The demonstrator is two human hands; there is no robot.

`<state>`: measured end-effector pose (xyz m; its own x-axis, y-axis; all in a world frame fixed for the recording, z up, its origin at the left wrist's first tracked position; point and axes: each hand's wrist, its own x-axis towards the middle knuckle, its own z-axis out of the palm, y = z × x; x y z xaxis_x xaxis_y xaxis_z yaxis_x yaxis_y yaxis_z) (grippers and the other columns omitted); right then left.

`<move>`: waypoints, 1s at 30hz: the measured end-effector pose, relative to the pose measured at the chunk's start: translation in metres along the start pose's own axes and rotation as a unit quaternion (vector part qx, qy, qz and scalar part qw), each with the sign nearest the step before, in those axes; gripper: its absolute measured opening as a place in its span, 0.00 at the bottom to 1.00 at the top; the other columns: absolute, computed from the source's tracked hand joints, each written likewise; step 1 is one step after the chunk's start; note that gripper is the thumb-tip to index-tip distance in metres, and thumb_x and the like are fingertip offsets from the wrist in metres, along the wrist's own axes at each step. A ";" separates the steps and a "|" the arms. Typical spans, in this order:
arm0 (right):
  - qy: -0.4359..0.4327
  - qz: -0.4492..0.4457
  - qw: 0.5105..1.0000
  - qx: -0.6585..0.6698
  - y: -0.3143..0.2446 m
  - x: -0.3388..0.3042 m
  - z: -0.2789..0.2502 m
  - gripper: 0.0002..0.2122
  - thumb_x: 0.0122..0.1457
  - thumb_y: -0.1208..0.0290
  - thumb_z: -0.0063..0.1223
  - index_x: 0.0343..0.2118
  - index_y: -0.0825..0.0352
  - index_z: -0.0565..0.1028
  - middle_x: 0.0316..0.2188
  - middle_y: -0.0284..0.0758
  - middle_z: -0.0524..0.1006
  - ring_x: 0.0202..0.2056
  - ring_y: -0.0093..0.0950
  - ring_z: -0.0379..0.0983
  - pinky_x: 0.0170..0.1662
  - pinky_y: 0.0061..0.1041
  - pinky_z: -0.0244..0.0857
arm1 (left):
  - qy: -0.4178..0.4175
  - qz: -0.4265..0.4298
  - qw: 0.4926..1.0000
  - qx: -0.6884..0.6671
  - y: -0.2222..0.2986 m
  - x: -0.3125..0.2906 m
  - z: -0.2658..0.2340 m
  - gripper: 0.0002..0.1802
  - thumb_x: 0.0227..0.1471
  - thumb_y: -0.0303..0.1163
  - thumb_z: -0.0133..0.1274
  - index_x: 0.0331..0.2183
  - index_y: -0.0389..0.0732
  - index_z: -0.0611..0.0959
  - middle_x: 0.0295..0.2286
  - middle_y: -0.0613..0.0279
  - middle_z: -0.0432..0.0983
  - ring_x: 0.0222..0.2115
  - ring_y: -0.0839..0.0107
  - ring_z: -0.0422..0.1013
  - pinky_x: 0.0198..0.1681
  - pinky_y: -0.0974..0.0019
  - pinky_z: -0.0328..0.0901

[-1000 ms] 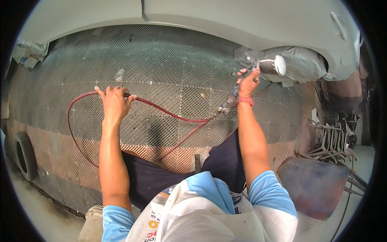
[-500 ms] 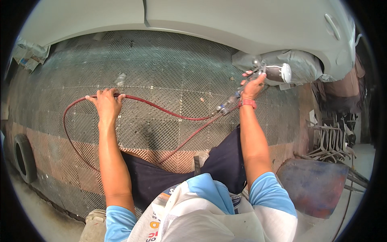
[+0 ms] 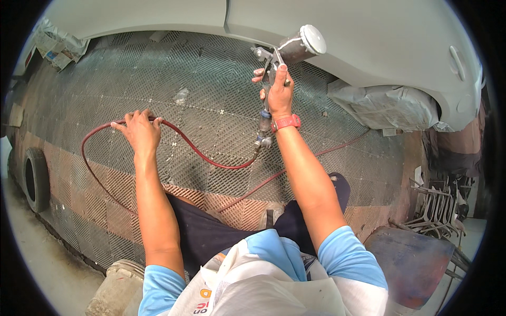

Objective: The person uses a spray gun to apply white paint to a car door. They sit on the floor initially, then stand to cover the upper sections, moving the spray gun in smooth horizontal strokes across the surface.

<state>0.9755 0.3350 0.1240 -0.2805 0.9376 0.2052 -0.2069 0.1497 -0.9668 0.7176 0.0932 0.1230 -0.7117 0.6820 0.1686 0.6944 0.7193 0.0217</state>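
Observation:
My right hand (image 3: 279, 89) is wrapped round the handle of a spray gun (image 3: 271, 63), held up close to the car's side. A dark cup (image 3: 293, 48) with a white, paint-smeared lid sits on top of the gun. From the fitting under the handle, a red air hose (image 3: 221, 166) sags down and rises to my left hand (image 3: 141, 130). That hand is closed over the hose and holds a loop of it off the floor. The pale grey car body (image 3: 363, 37) spans the top of the view.
Covered wheel (image 3: 390, 105) at the right, under the car. Masking paper (image 3: 59, 45) hangs at the far left. A tyre (image 3: 37, 179) stands left, a dirty bucket (image 3: 118, 289) lower left. Metal chair frames (image 3: 435, 210) and a stained panel (image 3: 408, 263) are at the right. Hose crosses the grid floor.
My right hand has swung the spray gun left and up, from beside the covered wheel to the car's side panel. The left hand keeps hold of the hose, which now sags more.

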 end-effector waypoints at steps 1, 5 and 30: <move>-0.019 -0.010 1.000 0.016 -0.002 0.002 0.000 0.32 0.76 0.39 0.33 0.51 0.69 0.75 0.28 0.34 0.79 0.27 0.23 0.79 0.19 0.19 0.67 | -0.009 0.002 1.000 -0.001 0.001 0.000 0.000 0.16 0.53 0.46 0.70 0.39 0.47 0.92 0.41 0.62 0.84 0.54 0.55 0.72 0.70 0.16 0.39; 0.049 -0.003 0.998 -0.029 -0.013 0.004 -0.035 0.26 0.77 0.44 0.37 0.44 0.67 0.74 0.29 0.33 0.79 0.26 0.21 0.78 0.19 0.17 0.65 | -0.041 0.035 0.998 -0.025 0.009 0.000 0.004 0.16 0.53 0.46 0.69 0.38 0.46 0.92 0.40 0.61 0.84 0.53 0.55 0.73 0.70 0.17 0.38; 0.318 -0.058 0.942 -0.088 -0.103 -0.022 -0.216 0.30 0.77 0.41 0.32 0.52 0.69 0.72 0.30 0.35 0.79 0.27 0.24 0.79 0.18 0.20 0.66 | -0.075 0.107 0.989 -0.067 0.055 0.002 0.011 0.23 0.58 0.46 0.65 0.51 0.44 0.87 0.48 0.56 0.81 0.58 0.52 0.70 0.70 0.17 0.36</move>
<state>1.2059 0.3666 0.1863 0.3640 0.9019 0.2327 -0.0265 0.2597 -0.9653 0.7533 0.1360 0.1136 -0.5475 0.8360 0.0350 0.8316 0.5390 0.1340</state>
